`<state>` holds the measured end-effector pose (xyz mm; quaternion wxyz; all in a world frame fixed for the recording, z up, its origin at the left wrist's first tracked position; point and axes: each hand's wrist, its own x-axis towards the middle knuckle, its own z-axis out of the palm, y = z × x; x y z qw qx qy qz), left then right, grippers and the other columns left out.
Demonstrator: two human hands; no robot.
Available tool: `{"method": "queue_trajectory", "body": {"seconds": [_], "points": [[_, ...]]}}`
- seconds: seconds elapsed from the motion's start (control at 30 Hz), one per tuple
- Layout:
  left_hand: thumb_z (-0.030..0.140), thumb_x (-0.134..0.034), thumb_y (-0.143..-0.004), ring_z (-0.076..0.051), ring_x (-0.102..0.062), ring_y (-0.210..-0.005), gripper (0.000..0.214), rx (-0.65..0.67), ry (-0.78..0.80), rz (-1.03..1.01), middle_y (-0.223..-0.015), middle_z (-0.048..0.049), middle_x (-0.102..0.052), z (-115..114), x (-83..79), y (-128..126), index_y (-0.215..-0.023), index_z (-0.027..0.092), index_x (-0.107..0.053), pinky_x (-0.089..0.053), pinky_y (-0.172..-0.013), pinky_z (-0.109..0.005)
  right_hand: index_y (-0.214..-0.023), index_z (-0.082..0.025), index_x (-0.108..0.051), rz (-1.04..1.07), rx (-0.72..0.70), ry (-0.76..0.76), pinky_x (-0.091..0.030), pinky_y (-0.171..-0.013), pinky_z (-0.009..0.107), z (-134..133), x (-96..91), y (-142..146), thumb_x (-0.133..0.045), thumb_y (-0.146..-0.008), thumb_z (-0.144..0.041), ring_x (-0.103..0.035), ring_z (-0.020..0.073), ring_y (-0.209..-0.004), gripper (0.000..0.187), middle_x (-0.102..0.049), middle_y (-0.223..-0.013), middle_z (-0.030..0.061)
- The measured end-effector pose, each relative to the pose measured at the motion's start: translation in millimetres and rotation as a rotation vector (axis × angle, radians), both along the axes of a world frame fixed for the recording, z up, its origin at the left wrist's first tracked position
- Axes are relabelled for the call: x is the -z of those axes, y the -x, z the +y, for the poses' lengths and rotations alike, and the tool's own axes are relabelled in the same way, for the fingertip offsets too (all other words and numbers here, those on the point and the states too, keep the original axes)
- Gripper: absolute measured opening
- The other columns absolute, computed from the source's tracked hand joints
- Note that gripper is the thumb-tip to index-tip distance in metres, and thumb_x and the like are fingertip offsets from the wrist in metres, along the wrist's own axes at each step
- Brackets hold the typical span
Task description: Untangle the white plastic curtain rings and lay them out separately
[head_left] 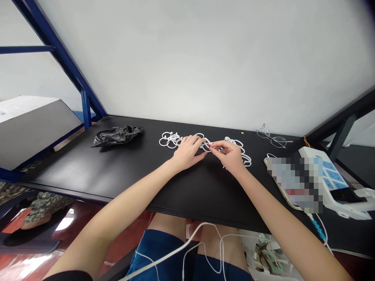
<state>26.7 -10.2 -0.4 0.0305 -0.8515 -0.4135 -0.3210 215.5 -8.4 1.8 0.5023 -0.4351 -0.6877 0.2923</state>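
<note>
Several white plastic rings with small knobs lie in a row on the black tabletop. A loose bunch of rings (168, 141) sits just left of my left hand (189, 153). That hand lies palm down over the middle of the row, fingers stretched out and apart, its thumb pointing right. Between thumb and fingertips, my right hand (227, 154) pinches a white ring (207, 147) in front of the left fingertips. More rings (246, 159) show behind and to the right of my right hand, partly covered by it.
A crumpled black plastic bag (118, 136) rests at the left. Glasses (275, 139), a phone (293, 185) on a cable and a white power strip (331, 175) are at the right. White cables (190, 238) cross my lap. A pale wall (190, 66) stands behind the table.
</note>
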Motion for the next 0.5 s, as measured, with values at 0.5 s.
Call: {"method": "queue_trajectory", "body": {"seconds": [0.5], "points": [[0.033,-0.064,-0.086,-0.025,-0.058,-0.108,0.045,0.052,-0.052,-0.114,-0.122,-0.0127,-0.057,3.6,2.6,1.7,-0.124,0.016,-0.047,-0.049,-0.086,-0.036,-0.097,-0.022,-0.061,0.320,-0.308,0.448,-0.054,-0.080,0.036,-1.6,-8.4,-1.0,-0.084,-0.066,-0.034,-0.068,0.0241,-0.099,0.041,-0.073,-0.089,0.0042]]}}
